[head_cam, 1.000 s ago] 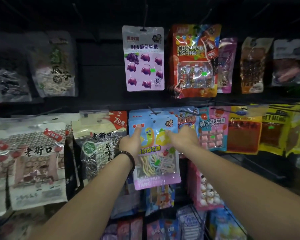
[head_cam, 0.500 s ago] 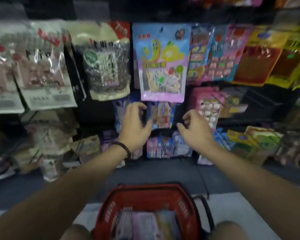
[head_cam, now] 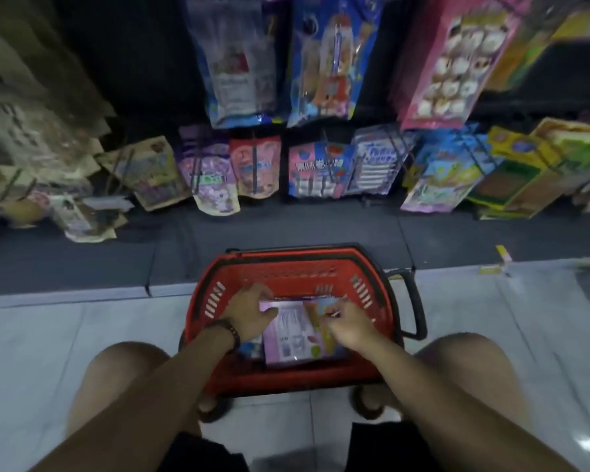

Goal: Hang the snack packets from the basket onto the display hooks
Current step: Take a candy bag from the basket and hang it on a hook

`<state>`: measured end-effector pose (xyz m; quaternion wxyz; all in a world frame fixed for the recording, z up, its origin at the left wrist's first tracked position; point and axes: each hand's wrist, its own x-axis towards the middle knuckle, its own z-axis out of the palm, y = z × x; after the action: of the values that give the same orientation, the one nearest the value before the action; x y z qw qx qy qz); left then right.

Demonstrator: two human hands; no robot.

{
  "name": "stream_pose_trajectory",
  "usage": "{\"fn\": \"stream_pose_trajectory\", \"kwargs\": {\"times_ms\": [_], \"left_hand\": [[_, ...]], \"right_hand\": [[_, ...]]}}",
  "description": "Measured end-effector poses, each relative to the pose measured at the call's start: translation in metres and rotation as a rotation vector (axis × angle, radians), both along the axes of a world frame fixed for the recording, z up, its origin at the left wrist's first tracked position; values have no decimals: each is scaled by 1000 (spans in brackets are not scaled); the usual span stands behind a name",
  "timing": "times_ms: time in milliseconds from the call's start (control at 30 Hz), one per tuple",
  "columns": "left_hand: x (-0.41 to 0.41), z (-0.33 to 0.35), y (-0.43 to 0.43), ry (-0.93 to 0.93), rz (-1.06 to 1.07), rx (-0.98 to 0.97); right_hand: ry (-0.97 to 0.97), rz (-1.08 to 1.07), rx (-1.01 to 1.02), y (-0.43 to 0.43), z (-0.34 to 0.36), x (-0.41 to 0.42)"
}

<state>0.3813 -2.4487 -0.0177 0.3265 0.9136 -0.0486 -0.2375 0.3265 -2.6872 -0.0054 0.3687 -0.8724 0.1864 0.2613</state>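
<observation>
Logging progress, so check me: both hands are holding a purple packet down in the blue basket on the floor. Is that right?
Not quite. The basket is red, not blue; the head view shows it. The rest stands: the left hand and right hand hold the purple packet down in that basket on the floor.

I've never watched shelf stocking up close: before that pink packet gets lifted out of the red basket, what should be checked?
1. Pink packet on top in red basket: ok.
2. Left hand grips its upper corner: ok.
3. Right hand has a hold: cannot tell, blurred.
4. Black handle clear of the lift: ok, off to the side.
5. Free display hook: cannot tell.
</observation>
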Motion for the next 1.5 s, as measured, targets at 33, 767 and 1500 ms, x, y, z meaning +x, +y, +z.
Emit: {"fn": "stream_pose_trajectory", "kwargs": {"times_ms": [33, 767, 1500], "left_hand": [[0, -15, 2, 42, 22, 21], [20, -128, -30, 759, 579, -181], [-46, 21, -29, 541, 473, -867]], "right_hand": [[43, 13, -2, -1, -13, -2], [233, 79, -200, 2, -89, 19], [266, -819, 825, 0, -14, -10]]}}
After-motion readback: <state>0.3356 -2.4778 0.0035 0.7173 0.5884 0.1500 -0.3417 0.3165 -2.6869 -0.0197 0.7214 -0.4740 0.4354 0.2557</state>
